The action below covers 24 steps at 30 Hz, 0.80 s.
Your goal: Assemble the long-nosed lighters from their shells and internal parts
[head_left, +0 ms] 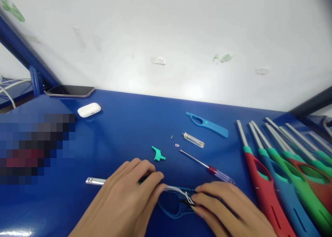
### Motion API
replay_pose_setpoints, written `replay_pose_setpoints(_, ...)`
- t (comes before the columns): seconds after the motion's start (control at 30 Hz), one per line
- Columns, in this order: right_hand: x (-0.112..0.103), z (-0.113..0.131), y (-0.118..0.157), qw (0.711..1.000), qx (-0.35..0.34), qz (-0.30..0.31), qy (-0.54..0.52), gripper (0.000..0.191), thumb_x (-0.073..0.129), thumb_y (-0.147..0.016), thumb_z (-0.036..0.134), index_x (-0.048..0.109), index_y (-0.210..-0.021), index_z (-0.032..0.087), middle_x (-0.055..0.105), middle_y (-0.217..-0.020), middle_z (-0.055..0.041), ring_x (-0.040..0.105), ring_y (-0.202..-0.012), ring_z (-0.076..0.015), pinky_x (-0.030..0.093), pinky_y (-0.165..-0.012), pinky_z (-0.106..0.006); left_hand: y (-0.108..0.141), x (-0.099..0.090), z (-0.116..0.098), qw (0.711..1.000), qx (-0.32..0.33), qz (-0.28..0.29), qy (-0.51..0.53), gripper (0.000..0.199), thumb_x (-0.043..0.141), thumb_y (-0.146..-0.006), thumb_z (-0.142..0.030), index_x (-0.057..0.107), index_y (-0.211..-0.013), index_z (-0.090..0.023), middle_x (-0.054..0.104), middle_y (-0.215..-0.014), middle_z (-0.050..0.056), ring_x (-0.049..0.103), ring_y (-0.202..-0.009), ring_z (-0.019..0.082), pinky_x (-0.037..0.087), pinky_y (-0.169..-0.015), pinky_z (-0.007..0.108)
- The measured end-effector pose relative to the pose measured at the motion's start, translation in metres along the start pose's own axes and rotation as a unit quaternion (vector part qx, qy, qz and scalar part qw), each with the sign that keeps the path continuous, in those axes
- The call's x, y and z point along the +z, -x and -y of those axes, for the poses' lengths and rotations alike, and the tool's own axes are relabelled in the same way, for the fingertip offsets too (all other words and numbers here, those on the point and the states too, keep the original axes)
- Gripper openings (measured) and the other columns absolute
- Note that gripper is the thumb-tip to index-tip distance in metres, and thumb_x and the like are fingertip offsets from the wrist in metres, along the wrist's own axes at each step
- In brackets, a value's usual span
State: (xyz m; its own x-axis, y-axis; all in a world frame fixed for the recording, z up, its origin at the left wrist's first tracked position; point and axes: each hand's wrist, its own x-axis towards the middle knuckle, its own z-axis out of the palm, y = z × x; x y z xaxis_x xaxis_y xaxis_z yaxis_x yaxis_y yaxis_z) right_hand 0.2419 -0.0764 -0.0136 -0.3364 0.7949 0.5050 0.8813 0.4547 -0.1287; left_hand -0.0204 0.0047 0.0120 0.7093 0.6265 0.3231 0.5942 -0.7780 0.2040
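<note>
An opened blue gas lighter (171, 214) lies in front of me with its inside facing up. My left hand (127, 193) is closed around its front part, where a silver metal tube (94, 181) sticks out to the left. White wires (178, 189) run from the left fingertips to a small black part (190, 203) in the handle. My right hand (223, 204) pinches at this black part and the handle's right end; its fingers partly hide both. Just beyond the hands are a green trigger (157, 154) and a screwdriver (207, 166) with a clear and red handle.
Farther back lie the blue shell half (207, 124), a clear fuel tank (193, 140), a tiny screw (171, 137) and a small pale piece (177, 145). Several assembled lighters (267, 192) line the right. A phone (71, 90) and white case (89, 110) sit back left.
</note>
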Motion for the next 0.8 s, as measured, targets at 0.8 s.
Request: replay_pose_setpoints(0.8, -0.008, 0.008, -0.010, 0.999, 0.024, -0.020, -0.038, 0.036, 0.047, -0.115, 0.033, 0.080, -0.100, 0.031, 0.084, -0.096, 0.0098, 0.081, -0.083, -0.0112, 0.062, -0.079, -0.021, 0.001, -0.007, -0.009, 0.999, 0.034, 0.005, 0.032, 0.025, 0.047, -0.115, -0.031, 0.072, -0.117, -0.025, 0.076, -0.110, 0.002, 0.070, -0.098, 0.023, 0.063, -0.084, 0.034)
